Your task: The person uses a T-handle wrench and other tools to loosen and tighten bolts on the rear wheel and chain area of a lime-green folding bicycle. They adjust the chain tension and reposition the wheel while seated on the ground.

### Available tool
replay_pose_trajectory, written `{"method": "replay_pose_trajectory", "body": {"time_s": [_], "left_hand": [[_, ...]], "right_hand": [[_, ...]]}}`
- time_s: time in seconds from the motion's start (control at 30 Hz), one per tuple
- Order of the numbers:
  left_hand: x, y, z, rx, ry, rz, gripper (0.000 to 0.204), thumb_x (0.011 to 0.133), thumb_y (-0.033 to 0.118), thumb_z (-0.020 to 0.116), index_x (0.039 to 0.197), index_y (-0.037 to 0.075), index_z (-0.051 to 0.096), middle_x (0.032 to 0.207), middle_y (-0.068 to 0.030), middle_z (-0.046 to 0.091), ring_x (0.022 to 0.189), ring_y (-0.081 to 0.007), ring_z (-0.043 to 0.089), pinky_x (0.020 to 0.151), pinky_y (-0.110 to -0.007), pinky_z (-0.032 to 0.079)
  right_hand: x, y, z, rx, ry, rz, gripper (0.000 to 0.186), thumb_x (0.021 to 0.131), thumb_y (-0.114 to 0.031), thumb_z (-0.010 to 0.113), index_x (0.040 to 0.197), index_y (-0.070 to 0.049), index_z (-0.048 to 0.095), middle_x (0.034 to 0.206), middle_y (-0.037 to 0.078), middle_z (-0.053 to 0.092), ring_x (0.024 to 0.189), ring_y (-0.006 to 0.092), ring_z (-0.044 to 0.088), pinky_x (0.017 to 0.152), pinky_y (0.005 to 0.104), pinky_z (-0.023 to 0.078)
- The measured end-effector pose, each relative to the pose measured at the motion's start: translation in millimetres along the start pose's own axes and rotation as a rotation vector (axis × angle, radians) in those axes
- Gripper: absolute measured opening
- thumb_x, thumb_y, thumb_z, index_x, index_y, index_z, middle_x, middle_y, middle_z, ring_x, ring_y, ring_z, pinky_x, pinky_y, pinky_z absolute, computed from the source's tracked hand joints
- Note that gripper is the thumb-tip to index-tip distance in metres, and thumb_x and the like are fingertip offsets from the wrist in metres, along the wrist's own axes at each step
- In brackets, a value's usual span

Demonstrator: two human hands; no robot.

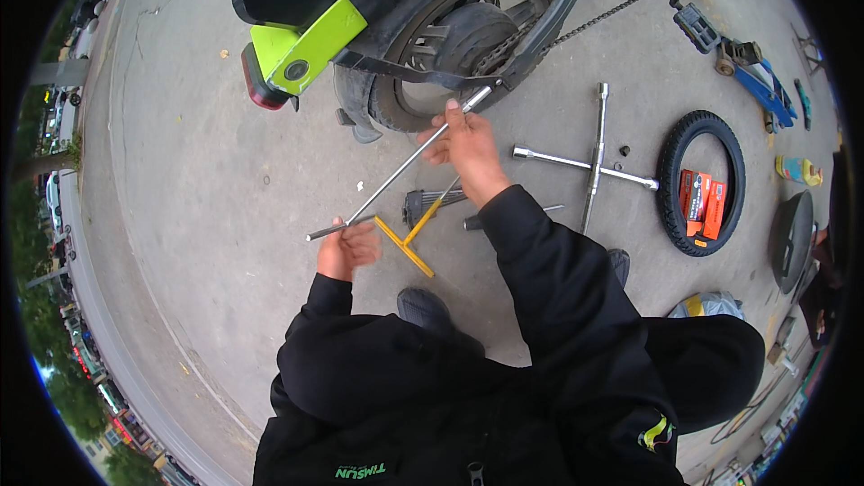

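Observation:
A long silver T-handle socket wrench [396, 173] slants up from lower left to the rear axle area of a black bike. Its socket end meets the fastener beside the rear wheel [472, 36], near the end of the dark frame arm [551, 29]. At the lower end, my left hand [346, 252] is closed around the crossbar, its fingers slightly blurred. My right hand [472, 151] grips the shaft just below the socket, thumb lying along it. A bright green housing [317, 43] with a red tail light [261, 79] sticks out left of the wheel.
Below my right hand lie a yellow T-handle tool [405, 241] and a black tool set [419, 207]. Rightward are a four-way lug wrench [594, 166], a loose tyre [668, 162] encircling red-orange boxes [698, 205], a blue jack-like tool [765, 90] and a black basin [792, 241].

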State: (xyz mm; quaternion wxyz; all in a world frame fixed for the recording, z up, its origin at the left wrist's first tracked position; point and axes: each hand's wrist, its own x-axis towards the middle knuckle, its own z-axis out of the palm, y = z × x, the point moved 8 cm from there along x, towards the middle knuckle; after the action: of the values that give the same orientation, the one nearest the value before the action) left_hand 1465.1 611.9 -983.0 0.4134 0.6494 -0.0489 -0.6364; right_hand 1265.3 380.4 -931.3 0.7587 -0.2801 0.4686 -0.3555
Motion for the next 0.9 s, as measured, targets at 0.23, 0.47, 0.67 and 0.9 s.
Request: {"method": "replay_pose_trajectory", "body": {"time_s": [0.23, 0.47, 0.67, 0.9], "left_hand": [[-4, 22, -11, 0.243, 0.074, 0.279, 0.057, 0.102, 0.043, 0.036, 0.080, 0.000, 0.065, 0.073, -0.0138, 0.068, 0.076, -0.0319, 0.067, 0.076, -0.040, 0.054], [-45, 61, 15, 0.637, 0.324, 0.980, 0.046, 0.101, 0.035, 0.038, 0.103, -0.002, 0.064, 0.092, -0.0155, 0.065, 0.088, -0.0292, 0.063, 0.081, -0.037, 0.049], [-54, 60, 44, 0.691, -0.146, 0.695, 0.049, 0.100, 0.035, 0.040, 0.122, -0.004, 0.058, 0.118, -0.0157, 0.063, 0.103, -0.0247, 0.062, 0.090, -0.036, 0.047], [-10, 9, 12, 0.095, 0.048, 0.193, 0.066, 0.101, 0.054, 0.030, 0.083, 0.003, 0.067, 0.063, -0.0142, 0.065, 0.054, -0.0252, 0.064, 0.055, -0.033, 0.052]], "right_hand": [[-3, 1, -3, -0.092, 0.000, 0.039, 0.047, 0.100, -0.046, 0.045, 0.095, 0.000, 0.052, 0.081, 0.016, 0.069, 0.059, 0.0151, 0.063, 0.054, 0.0259, 0.049], [-3, -5, -4, -0.067, 0.030, 0.014, 0.047, 0.100, -0.046, 0.046, 0.094, 0.000, 0.053, 0.078, 0.015, 0.068, 0.054, 0.0136, 0.060, 0.050, 0.0257, 0.047], [-9, -6, -6, -0.079, 0.058, -0.014, 0.048, 0.100, -0.045, 0.046, 0.094, 0.002, 0.055, 0.077, 0.015, 0.068, 0.052, 0.0131, 0.058, 0.047, 0.0251, 0.046], [-11, -6, -4, -0.080, 0.065, -0.034, 0.045, 0.101, -0.041, 0.045, 0.100, 0.003, 0.055, 0.082, 0.016, 0.069, 0.056, 0.0137, 0.059, 0.051, 0.0261, 0.048]]}}
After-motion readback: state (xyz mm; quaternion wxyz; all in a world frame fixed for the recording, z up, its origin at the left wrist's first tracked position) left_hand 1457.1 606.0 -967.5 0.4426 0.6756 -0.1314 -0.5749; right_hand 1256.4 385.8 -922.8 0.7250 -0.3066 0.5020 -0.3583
